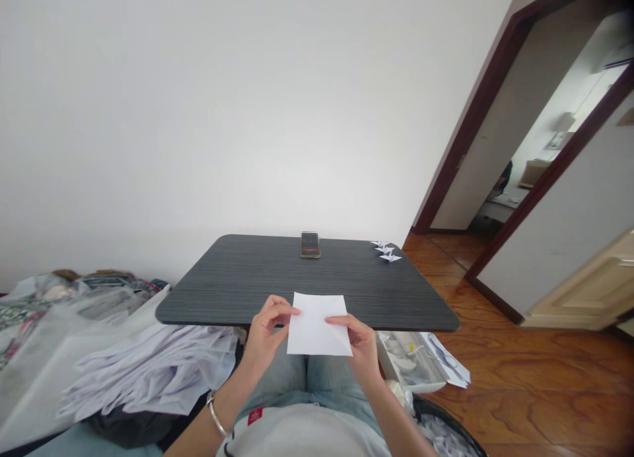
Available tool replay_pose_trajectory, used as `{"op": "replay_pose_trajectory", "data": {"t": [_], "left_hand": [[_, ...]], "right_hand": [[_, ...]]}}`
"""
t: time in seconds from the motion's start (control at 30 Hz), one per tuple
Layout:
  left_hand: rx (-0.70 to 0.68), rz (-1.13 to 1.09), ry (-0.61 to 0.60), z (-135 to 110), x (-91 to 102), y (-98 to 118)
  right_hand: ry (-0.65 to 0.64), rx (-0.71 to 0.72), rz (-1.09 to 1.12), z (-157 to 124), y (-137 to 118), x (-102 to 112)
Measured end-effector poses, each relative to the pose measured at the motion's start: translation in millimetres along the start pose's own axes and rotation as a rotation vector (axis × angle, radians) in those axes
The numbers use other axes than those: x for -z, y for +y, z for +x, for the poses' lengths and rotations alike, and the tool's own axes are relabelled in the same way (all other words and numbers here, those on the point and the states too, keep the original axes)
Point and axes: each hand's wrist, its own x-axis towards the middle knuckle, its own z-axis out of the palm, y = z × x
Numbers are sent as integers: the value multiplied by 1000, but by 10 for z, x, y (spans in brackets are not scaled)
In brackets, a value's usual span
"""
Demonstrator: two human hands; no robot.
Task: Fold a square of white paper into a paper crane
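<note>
"So, starting closest to the body, what's there?"

"Blue jeans (284, 381) across the lap, then a silver bangle (216, 415) on the left wrist."

"And the hands?"

"Both are on one white square sheet of paper (319, 328). The left hand (267, 331) has its left edge in a light fingertip pinch; the right hand (361, 343) grips the opposite side, thumb flat on top and the other fingers mostly hidden underneath."

"Where's the sheet exactly?"

"Over the lap, overlapping the table's near edge in this view. Whether it touches the top, I can't tell."

"What lies at the sides?"

"On the left, a heap of layered white sheets (148, 378), paper or cloth, hard to say. On the right, an open white box (430, 386) with small items inside."

"Farther out?"

"The dark wood-grain table (238, 279). Three folded white paper cranes (390, 257) sit close together by its far right corner, and a smartphone (310, 244) stands near the middle of the far edge. Behind rises a plain white wall (297, 113)."
</note>
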Motion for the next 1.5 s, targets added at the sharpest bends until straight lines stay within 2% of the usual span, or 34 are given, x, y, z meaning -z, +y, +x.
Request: {"op": "replay_pose_trajectory", "data": {"t": [0.1,0.2,0.3,0.4,0.63,0.83,1.03,1.33,1.5], "left_hand": [[84,-98,-90,-11,-23,-4],[160,-195,-99,-23,-60,18],[181,-257,-129,-28,-98,61],[166,-231,-187,-30,-125,90],[151,-161,-191,-35,-86,59],[115,14,-244,-49,-66,128],[83,87,-297,-72,-60,125],[-33,-39,-221,-64,-2,29],[-132,-15,-135,-96,-9,18]], "right_hand": [[-3,52,-92,-6,-25,-1],[-20,69,-145,-13,-52,-12],[-42,79,-151,-17,-84,-32],[-53,94,-146,-17,-115,-50],[-87,111,-133,-8,-99,-47],[-162,129,-167,16,-91,-30],[-147,104,-162,29,-103,-23],[-78,120,-128,23,-83,-32],[-13,117,-95,10,-72,-8]]}}
